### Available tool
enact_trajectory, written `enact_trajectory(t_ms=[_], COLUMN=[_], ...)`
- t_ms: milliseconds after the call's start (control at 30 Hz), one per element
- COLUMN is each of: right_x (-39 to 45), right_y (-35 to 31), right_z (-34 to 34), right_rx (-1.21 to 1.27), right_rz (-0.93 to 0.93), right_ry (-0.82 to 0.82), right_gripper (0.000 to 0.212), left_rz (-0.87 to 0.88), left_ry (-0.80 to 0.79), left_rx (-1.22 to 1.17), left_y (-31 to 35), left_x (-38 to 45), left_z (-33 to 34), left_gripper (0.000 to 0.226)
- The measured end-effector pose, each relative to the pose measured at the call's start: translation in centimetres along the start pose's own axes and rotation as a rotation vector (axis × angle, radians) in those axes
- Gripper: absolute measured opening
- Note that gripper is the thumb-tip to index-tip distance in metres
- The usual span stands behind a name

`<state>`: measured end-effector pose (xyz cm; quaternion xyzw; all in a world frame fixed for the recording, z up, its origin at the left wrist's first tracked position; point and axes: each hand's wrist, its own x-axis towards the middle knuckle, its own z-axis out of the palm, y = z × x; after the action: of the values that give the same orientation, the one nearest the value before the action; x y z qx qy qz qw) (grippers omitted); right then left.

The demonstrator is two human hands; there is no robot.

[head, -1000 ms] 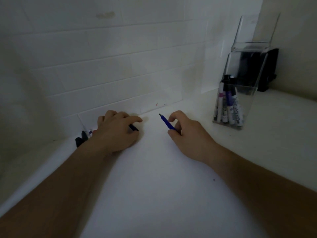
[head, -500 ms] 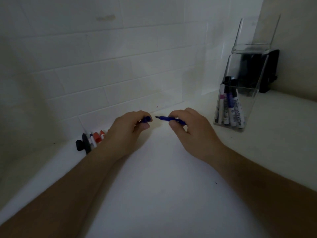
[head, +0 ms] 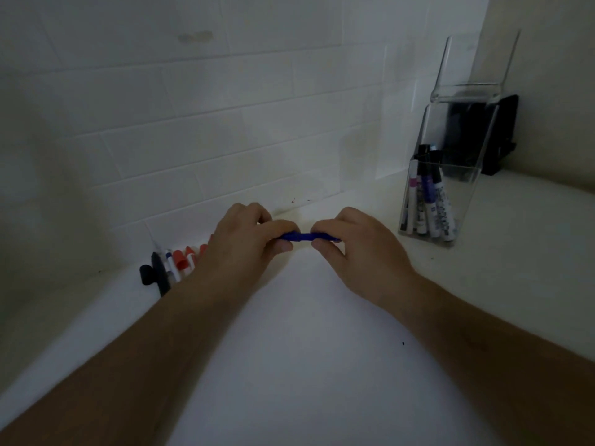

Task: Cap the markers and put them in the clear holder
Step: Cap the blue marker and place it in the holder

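Note:
A blue marker (head: 304, 236) lies level between my two hands, above the white counter. My left hand (head: 251, 239) pinches its blue cap end and my right hand (head: 351, 246) pinches the barrel; cap and barrel meet in the gap between my fingers. The clear holder (head: 450, 175) stands at the right with several capped markers (head: 431, 201) leaning inside it. More markers and loose caps (head: 174, 265), black, blue and red, lie in a row by the wall at the left, partly hidden behind my left wrist.
A white tiled wall (head: 225, 123) runs along the back of the counter (head: 306, 365). A black object (head: 483, 133) stands behind the holder in the right corner.
My left hand lifted a blue cap from the row at the wall. Both hands came together, and the cap now meets the marker's tip.

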<state>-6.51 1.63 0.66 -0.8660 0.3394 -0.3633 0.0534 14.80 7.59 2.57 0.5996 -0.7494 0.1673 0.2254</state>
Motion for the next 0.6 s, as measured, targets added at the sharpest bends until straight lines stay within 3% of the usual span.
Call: enact_trajectory(t_ms=[133, 267, 367, 500, 600], right_x=[0.3, 0.6, 0.7, 0.6, 0.7], right_y=[-0.5, 0.1, 0.3, -0.2, -0.2], right_z=[-0.3, -0.6, -0.7, -0.9, -1.1], right_rx=[-0.038, -0.001, 0.036, 0.027, 0.039], right_rz=[-0.112, -0.127, -0.134, -0.141, -0.136], right_ry=[-0.023, -0.055, -0.054, -0.024, -0.044], right_gripper=[0.022, 0.026, 0.021, 0.018, 0.017], left_rz=[-0.011, 0.012, 0.001, 0.034, 0.059], left_ry=[-0.165, -0.230, -0.230, -0.191, -0.173], left_rx=[-0.164, -0.175, -0.188, -0.169, -0.190], left_y=[1.5, 1.6, 1.6, 1.6, 1.7], left_x=[-0.2, -0.4, -0.4, -0.3, -0.3], left_z=[0.2, 0.5, 0.7, 1.1, 1.0], left_gripper=[0.033, 0.045, 0.044, 0.023, 0.033])
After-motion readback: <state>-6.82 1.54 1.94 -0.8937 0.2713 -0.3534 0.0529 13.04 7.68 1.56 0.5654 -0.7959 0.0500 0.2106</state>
